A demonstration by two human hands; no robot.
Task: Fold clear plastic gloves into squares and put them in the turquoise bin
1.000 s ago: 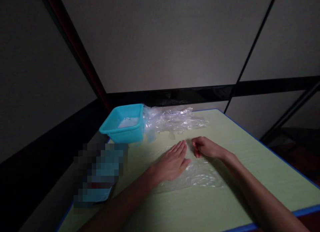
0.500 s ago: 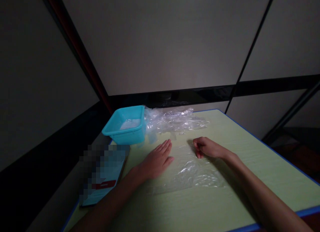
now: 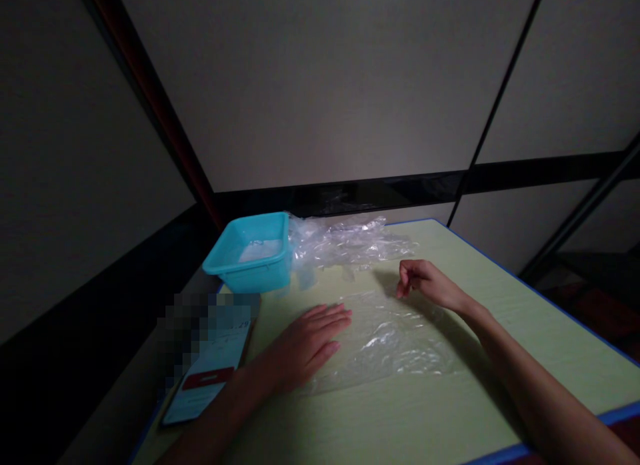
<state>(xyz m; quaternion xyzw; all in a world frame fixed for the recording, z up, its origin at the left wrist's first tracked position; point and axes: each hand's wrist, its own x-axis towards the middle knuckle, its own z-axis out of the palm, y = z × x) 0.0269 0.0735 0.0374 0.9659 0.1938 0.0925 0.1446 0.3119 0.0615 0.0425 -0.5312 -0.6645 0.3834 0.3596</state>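
Note:
A clear plastic bag [image 3: 395, 348] lies spread, wrinkled in its near part, on the pale green table [image 3: 350, 431]. My left hand [image 3: 313, 341] rests flat at the bag's left side, fingers stretched out to the right. Above the bag's far right part is my right hand [image 3: 420, 279], its fingers curled together; whether anything small is between them I cannot make out. Behind both hands lies a heap of crumpled clear plastic [image 3: 350, 241].
At the table's back left stands a turquoise basket [image 3: 255, 275] with whitish plastic inside. A flat light-blue item with a red label [image 3: 207, 378] lies at the left edge, partly pixelated. Wall panels [image 3: 330, 85] rise behind the table.
My left hand has moved nearer to me and turned more to the right. My right hand has lifted and shifted a little away and to the right, still curled.

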